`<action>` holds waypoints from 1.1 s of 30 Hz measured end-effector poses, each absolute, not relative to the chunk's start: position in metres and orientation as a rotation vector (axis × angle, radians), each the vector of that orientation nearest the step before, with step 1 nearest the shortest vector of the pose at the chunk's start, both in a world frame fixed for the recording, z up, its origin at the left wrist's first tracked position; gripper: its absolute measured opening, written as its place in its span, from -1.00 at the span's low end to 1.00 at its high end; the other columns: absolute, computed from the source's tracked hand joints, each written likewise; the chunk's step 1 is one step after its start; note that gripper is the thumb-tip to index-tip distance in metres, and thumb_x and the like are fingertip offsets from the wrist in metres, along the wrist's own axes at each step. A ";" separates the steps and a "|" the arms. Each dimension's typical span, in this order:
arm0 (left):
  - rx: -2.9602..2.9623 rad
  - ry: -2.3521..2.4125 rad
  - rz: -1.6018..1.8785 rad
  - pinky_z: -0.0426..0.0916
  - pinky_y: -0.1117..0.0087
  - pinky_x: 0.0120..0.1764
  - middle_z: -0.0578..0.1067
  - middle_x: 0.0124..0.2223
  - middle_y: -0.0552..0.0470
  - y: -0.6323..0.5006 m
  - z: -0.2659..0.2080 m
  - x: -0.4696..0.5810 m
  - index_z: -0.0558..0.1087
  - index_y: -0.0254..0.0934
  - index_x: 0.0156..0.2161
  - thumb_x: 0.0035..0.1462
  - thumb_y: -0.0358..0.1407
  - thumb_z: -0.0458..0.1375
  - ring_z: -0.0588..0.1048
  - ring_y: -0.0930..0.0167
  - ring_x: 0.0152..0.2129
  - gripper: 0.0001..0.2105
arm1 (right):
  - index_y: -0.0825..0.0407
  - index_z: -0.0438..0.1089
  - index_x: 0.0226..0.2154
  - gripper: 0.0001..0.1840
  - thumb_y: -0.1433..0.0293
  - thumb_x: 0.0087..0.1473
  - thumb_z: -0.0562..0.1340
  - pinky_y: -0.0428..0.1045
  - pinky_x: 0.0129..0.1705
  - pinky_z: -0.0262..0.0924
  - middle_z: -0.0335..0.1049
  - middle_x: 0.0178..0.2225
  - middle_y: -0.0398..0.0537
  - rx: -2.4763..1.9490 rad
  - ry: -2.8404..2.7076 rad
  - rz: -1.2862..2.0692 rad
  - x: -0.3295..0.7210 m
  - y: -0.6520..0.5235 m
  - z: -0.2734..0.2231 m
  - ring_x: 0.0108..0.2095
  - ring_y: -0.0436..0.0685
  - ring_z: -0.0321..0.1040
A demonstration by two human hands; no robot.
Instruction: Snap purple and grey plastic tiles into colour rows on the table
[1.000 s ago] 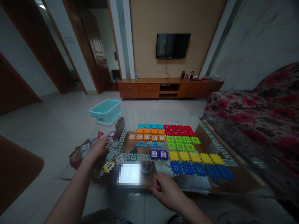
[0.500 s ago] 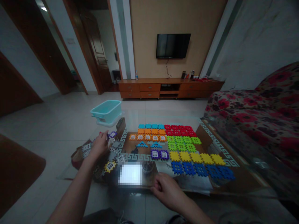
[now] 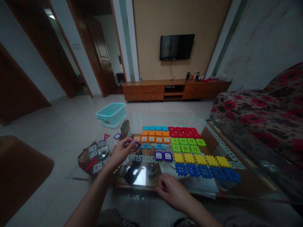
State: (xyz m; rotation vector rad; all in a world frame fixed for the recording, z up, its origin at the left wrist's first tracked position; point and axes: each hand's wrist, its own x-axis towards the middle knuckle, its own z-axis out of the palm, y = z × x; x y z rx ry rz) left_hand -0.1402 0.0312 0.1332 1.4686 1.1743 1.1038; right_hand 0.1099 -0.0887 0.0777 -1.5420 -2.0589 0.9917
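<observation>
My left hand (image 3: 121, 152) pinches a purple building block (image 3: 136, 144) with its fingertips, over the left part of the glass table. Just beyond it lies a row of orange window blocks (image 3: 151, 139), and two light blue arched pieces (image 3: 160, 146) are to its right. Two purple window blocks (image 3: 163, 156) lie side by side nearer to me. At the table's front edge my right hand (image 3: 170, 190) is curled into a loose fist; whether anything is inside it is hidden. Loose grey and white window pieces (image 3: 92, 152) and red pieces (image 3: 93, 163) lie left of my left forearm.
Rows of red (image 3: 183, 132), lime green (image 3: 186, 145), yellow (image 3: 200, 159) and dark blue blocks (image 3: 204, 171) fill the table's right half. A turquoise basket (image 3: 111, 114) is beyond the far left corner. A flowered sofa (image 3: 258, 107) stands on the right.
My left hand has moved right from the loose pieces, carrying the purple block toward the orange row. The right hand stays curled at the front edge. The view has shifted slightly.
</observation>
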 end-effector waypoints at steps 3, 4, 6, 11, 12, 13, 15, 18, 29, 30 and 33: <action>1.376 1.115 0.993 0.52 0.31 -0.36 0.53 -0.38 0.04 0.018 0.143 -0.122 0.41 -0.28 -0.32 0.10 0.05 0.25 0.53 0.39 -0.46 -0.62 | 0.03 0.29 -0.48 -0.85 0.41 0.08 0.26 -0.07 -0.34 0.05 0.37 -0.40 -0.11 -1.478 -1.992 1.007 0.113 -0.087 0.086 -0.35 0.08 0.29; 1.368 1.097 0.973 0.51 0.32 -0.39 0.52 -0.39 0.05 0.015 0.146 -0.118 0.41 -0.28 -0.32 0.09 0.04 0.26 0.52 0.40 -0.48 -0.62 | 0.03 0.28 -0.48 -0.84 0.40 0.09 0.26 -0.07 -0.35 0.05 0.36 -0.41 -0.12 -1.456 -1.962 1.014 0.114 -0.086 0.090 -0.36 0.07 0.28; 1.382 1.052 0.968 0.47 0.37 -0.40 0.51 -0.38 0.06 0.009 0.152 -0.110 0.43 -0.27 -0.28 0.09 0.00 0.27 0.50 0.43 -0.49 -0.65 | 0.03 0.29 -0.48 -0.82 0.35 0.12 0.25 -0.08 -0.37 0.06 0.34 -0.44 -0.14 -1.408 -1.877 1.062 0.115 -0.083 0.098 -0.39 0.05 0.25; 1.467 0.949 0.928 0.42 0.39 -0.37 0.50 -0.35 0.03 -0.004 0.163 -0.095 0.43 -0.26 -0.24 0.11 -0.10 0.28 0.48 0.43 -0.44 -0.73 | 0.02 0.37 -0.29 -0.79 0.21 0.16 0.23 -0.05 -0.33 0.18 0.38 -0.36 -0.12 -1.268 -1.615 1.247 0.117 -0.076 0.103 -0.34 0.08 0.30; 1.464 0.937 0.907 0.42 0.38 -0.36 0.50 -0.35 0.03 -0.006 0.163 -0.093 0.42 -0.26 -0.25 0.11 -0.10 0.28 0.48 0.42 -0.43 -0.73 | 0.01 0.38 -0.25 -0.77 0.19 0.16 0.24 -0.04 -0.30 0.21 0.39 -0.33 -0.10 -1.253 -1.577 1.259 0.118 -0.075 0.101 -0.31 0.09 0.32; 1.451 0.925 0.889 0.42 0.38 -0.36 0.49 -0.36 0.02 -0.009 0.163 -0.090 0.41 -0.26 -0.25 0.10 -0.11 0.28 0.48 0.41 -0.43 -0.74 | 0.00 0.37 -0.21 -0.74 0.17 0.15 0.24 -0.03 -0.27 0.24 0.40 -0.29 -0.08 -1.238 -1.543 1.266 0.118 -0.075 0.099 -0.27 0.11 0.34; 1.408 0.895 0.855 0.40 0.39 -0.36 0.48 -0.36 0.03 -0.012 0.161 -0.087 0.39 -0.26 -0.25 0.09 -0.13 0.30 0.48 0.41 -0.42 -0.73 | -0.01 0.34 -0.15 -0.70 0.15 0.15 0.25 -0.01 -0.21 0.29 0.41 -0.22 -0.05 -1.201 -1.478 1.272 0.117 -0.075 0.094 -0.21 0.14 0.37; 1.341 0.854 0.838 0.36 0.44 -0.39 0.44 -0.37 0.07 -0.015 0.157 -0.082 0.36 -0.26 -0.24 0.06 -0.16 0.33 0.45 0.46 -0.44 -0.71 | -0.03 0.28 -0.16 -0.71 0.15 0.16 0.25 0.00 -0.15 0.32 0.39 -0.16 -0.03 -1.141 -1.405 1.204 0.116 -0.077 0.092 -0.16 0.14 0.39; 1.510 0.802 0.813 0.34 0.43 -0.31 0.43 -0.31 0.06 -0.016 0.154 -0.078 0.40 -0.27 -0.26 0.12 -0.21 0.29 0.44 0.44 -0.36 -0.80 | -0.08 0.45 0.04 -0.63 0.22 0.20 0.23 0.09 0.07 0.30 0.20 0.20 0.09 -1.140 -1.589 1.071 0.116 -0.085 0.095 0.19 0.26 0.21; 1.551 0.823 0.812 0.33 0.43 -0.30 0.44 -0.31 0.05 -0.016 0.154 -0.078 0.42 -0.27 -0.26 0.13 -0.21 0.28 0.45 0.44 -0.36 -0.81 | -0.08 0.45 0.05 -0.62 0.22 0.20 0.23 0.10 0.07 0.29 0.21 0.20 0.09 -1.154 -1.594 1.062 0.116 -0.085 0.094 0.19 0.26 0.22; 1.608 0.858 0.799 0.36 0.39 -0.27 0.47 -0.27 0.00 -0.012 0.152 -0.079 0.45 -0.27 -0.24 0.14 -0.18 0.26 0.47 0.39 -0.31 -0.80 | -0.09 0.45 0.07 -0.60 0.22 0.20 0.23 0.13 0.11 0.25 0.23 0.19 0.09 -1.185 -1.614 1.034 0.117 -0.084 0.094 0.19 0.26 0.21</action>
